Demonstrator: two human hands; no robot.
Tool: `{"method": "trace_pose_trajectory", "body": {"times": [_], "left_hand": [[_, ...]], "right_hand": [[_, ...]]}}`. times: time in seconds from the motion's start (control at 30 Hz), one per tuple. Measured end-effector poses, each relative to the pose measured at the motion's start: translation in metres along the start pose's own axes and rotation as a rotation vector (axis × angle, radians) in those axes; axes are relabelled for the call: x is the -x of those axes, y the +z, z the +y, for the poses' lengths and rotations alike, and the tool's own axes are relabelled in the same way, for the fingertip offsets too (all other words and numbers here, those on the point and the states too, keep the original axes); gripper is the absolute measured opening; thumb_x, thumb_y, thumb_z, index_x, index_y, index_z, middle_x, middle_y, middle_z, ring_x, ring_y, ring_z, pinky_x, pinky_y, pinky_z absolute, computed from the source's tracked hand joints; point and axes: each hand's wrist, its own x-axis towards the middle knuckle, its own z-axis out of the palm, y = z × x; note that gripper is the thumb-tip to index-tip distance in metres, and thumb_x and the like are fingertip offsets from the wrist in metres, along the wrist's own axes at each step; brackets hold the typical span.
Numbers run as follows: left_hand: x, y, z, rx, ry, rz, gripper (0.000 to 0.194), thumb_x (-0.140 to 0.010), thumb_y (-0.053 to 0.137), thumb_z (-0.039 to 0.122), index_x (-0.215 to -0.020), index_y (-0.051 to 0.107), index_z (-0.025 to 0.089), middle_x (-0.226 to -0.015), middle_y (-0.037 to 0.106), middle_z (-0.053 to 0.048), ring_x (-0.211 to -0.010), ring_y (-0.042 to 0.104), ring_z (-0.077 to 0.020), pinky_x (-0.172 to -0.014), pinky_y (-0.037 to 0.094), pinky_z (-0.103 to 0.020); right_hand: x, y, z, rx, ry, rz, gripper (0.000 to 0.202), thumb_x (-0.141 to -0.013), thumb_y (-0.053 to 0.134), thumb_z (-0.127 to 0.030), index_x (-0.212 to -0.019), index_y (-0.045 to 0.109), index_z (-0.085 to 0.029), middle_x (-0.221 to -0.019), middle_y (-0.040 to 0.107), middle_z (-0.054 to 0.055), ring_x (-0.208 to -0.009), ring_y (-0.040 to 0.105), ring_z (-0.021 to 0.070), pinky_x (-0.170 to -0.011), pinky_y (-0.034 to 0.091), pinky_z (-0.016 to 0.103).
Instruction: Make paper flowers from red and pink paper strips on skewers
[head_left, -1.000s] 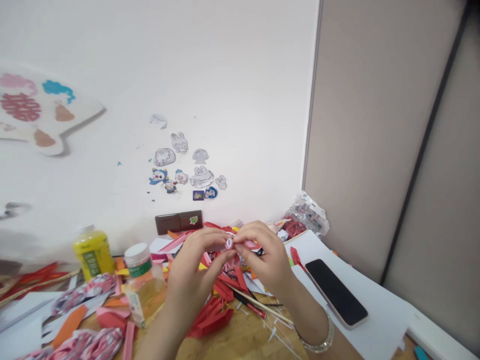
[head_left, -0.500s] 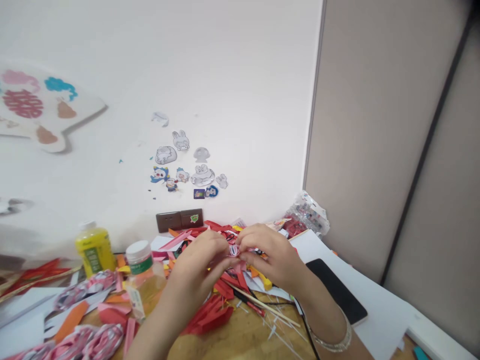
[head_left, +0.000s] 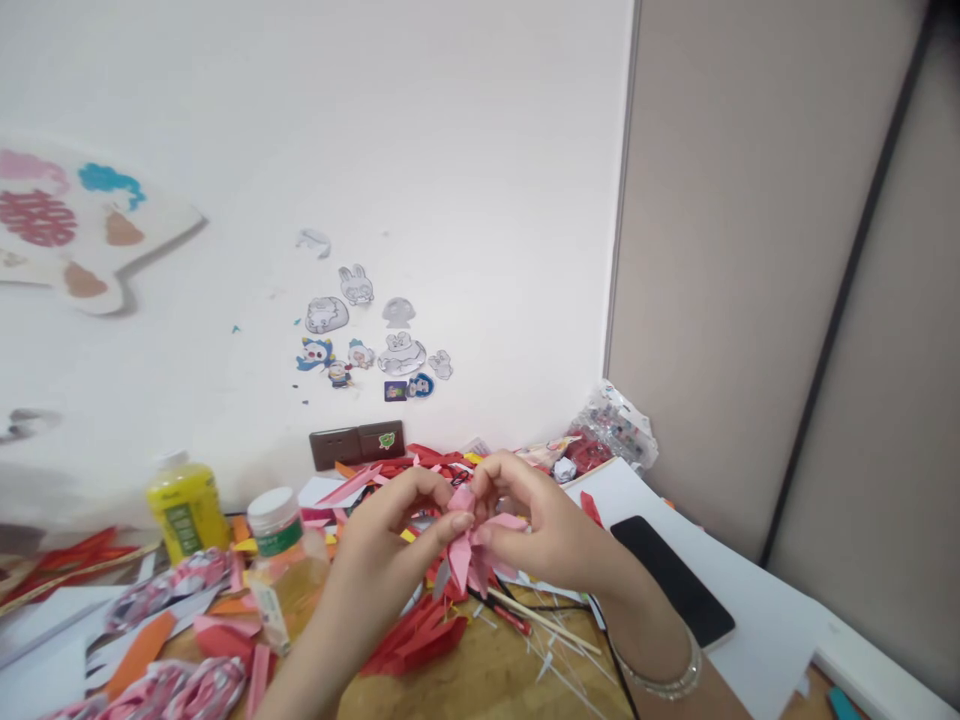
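Observation:
Between my two hands is a pink folded-paper piece (head_left: 466, 560) with pointed petals that spread downward and to the right. My left hand (head_left: 409, 525) pinches it from the left, thumb at its middle. From the right, my right hand (head_left: 521, 515) grips it with thumb and curled fingers; a bracelet circles that wrist. Red paper pieces (head_left: 416, 635) lie on the wooden table (head_left: 450, 695) below. Thin wooden sticks (head_left: 551, 622) rest just under the right hand.
A yellow bottle (head_left: 187, 510) and a white-capped jar (head_left: 289, 570) stand at left among paper scraps and pink-white bundles (head_left: 202, 685). At right, a black phone (head_left: 673, 580) lies on white paper (head_left: 761, 620). Behind is a plastic bag (head_left: 615, 425).
The pink paper piece has turned so its petals now show below my fingers, where a small white-and-pink looped part showed before. The camera view has shifted slightly.

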Motion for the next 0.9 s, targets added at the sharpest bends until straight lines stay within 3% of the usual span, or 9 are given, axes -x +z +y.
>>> {"method": "trace_pose_trajectory", "body": {"times": [0.13, 0.4, 0.63, 0.8, 0.9], "left_hand": [[-0.001, -0.001, 0.001, 0.058, -0.069, -0.054, 0.013, -0.073, 0.064, 0.027, -0.067, 0.056, 0.02, -0.065, 0.059, 0.002, -0.061, 0.055, -0.0136, -0.056, 0.043, -0.023], [-0.005, -0.008, -0.006, 0.193, -0.211, -0.259, 0.015, -0.076, 0.06, 0.032, -0.074, 0.055, 0.018, -0.067, 0.054, 0.002, -0.061, 0.049, -0.0125, -0.054, 0.041, -0.022], [-0.006, -0.007, -0.004, -0.022, -0.165, -0.224, 0.014, -0.078, 0.054, 0.031, -0.072, 0.053, 0.019, -0.067, 0.055, 0.002, -0.063, 0.05, -0.014, -0.057, 0.04, -0.025], [-0.004, -0.006, 0.0, -0.18, -0.105, -0.188, 0.014, -0.081, 0.05, 0.029, -0.072, 0.052, 0.019, -0.068, 0.056, 0.001, -0.065, 0.053, -0.0152, -0.061, 0.039, -0.026], [-0.004, -0.005, 0.001, -0.196, -0.112, -0.166, 0.014, -0.08, 0.049, 0.029, -0.07, 0.051, 0.019, -0.064, 0.055, 0.002, -0.062, 0.051, -0.0149, -0.059, 0.039, -0.026]], "right_hand": [[-0.001, -0.004, 0.003, -0.038, 0.038, -0.034, 0.014, -0.077, 0.061, -0.017, -0.087, 0.051, -0.022, -0.086, 0.055, -0.001, -0.079, 0.054, 0.0143, -0.064, 0.044, 0.023], [-0.007, 0.004, 0.007, 0.039, 0.031, 0.076, 0.013, -0.077, 0.062, -0.013, -0.071, 0.052, -0.019, -0.073, 0.055, -0.005, -0.067, 0.051, 0.0099, -0.06, 0.039, 0.019], [-0.01, 0.004, 0.009, 0.218, 0.003, 0.151, 0.015, -0.072, 0.066, -0.009, -0.068, 0.055, -0.019, -0.071, 0.058, -0.004, -0.071, 0.054, 0.0118, -0.065, 0.039, 0.021], [-0.009, 0.007, 0.008, 0.253, -0.006, 0.192, 0.017, -0.073, 0.062, -0.009, -0.065, 0.05, -0.018, -0.065, 0.053, -0.006, -0.062, 0.049, 0.0097, -0.058, 0.037, 0.02], [-0.008, 0.007, 0.01, 0.207, 0.056, 0.146, 0.015, -0.075, 0.06, -0.011, -0.069, 0.049, -0.019, -0.063, 0.051, -0.007, -0.057, 0.047, 0.0084, -0.053, 0.035, 0.018]]}}
